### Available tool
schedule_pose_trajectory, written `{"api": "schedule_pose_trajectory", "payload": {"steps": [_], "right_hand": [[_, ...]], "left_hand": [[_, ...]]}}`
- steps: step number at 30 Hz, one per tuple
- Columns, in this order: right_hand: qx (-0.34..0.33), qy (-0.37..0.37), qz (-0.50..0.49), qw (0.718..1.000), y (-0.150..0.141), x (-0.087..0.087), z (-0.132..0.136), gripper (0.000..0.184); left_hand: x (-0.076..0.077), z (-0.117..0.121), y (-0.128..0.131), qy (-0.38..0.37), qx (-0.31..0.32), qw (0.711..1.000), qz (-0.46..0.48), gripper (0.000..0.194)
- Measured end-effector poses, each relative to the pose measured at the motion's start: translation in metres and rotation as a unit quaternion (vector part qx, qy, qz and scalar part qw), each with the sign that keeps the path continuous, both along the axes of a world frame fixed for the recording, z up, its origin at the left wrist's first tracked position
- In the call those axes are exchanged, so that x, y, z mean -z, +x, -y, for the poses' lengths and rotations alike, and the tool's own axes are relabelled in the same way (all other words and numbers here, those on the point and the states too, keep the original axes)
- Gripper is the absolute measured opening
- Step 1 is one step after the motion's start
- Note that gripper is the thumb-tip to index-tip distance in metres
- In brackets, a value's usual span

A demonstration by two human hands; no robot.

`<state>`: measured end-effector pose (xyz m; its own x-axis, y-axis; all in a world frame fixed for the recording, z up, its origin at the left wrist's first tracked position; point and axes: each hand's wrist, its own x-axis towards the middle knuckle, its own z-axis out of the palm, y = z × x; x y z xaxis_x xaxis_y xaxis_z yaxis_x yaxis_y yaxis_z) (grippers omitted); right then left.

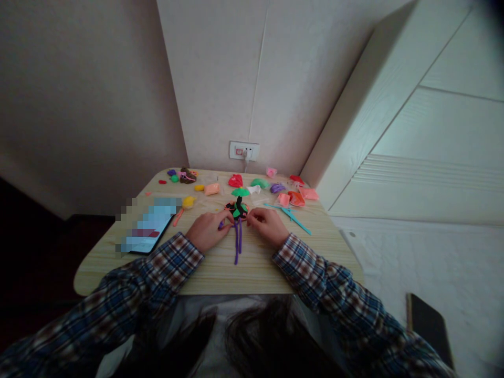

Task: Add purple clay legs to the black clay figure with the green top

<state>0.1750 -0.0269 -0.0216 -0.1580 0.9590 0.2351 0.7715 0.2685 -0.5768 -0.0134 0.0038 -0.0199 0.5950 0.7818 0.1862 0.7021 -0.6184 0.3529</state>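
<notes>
A small clay figure (pixel 239 209) in black, green and orange, with a green umbrella-like top (pixel 240 192), sits on the table between my hands. Two thin purple clay strips (pixel 237 247) run from its near edge toward me. My left hand (pixel 209 230) is closed at the left of the figure, a bit of purple clay (pixel 221 225) showing between thumb and fingers. At the figure's right edge, the fingers of my right hand (pixel 268 226) are pinched together; whatever is between the fingertips is too small to make out.
On the table (pixel 189 278), a phone (pixel 151 226) lies at left. Behind my hands are several clay packets, including a red one (pixel 235 180) and an orange one (pixel 296 199). Turquoise tools (pixel 295 218) lie right. A wall socket (pixel 244 150) is behind.
</notes>
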Motion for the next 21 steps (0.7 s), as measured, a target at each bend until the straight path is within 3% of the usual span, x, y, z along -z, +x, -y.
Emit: {"api": "schedule_pose_trajectory", "payload": {"steps": [6, 15, 21], "right_hand": [[0.004, -0.017, 0.003, 1.000, -0.0035, -0.0006, 0.0030, 0.044], [-0.055, -0.111, -0.072, 0.990, -0.0039, 0.0018, 0.0016, 0.023], [-0.056, -0.133, -0.077, 0.987, -0.0002, -0.0043, 0.0036, 0.031]], "left_hand": [[-0.0010, 0.0026, 0.0010, 0.001, 0.035, 0.999, -0.013, 0.024], [-0.0010, 0.0028, 0.0005, 0.004, 0.036, 0.999, -0.021, 0.024], [-0.0026, 0.0045, 0.0004, 0.006, 0.050, 0.999, -0.015, 0.025]]}}
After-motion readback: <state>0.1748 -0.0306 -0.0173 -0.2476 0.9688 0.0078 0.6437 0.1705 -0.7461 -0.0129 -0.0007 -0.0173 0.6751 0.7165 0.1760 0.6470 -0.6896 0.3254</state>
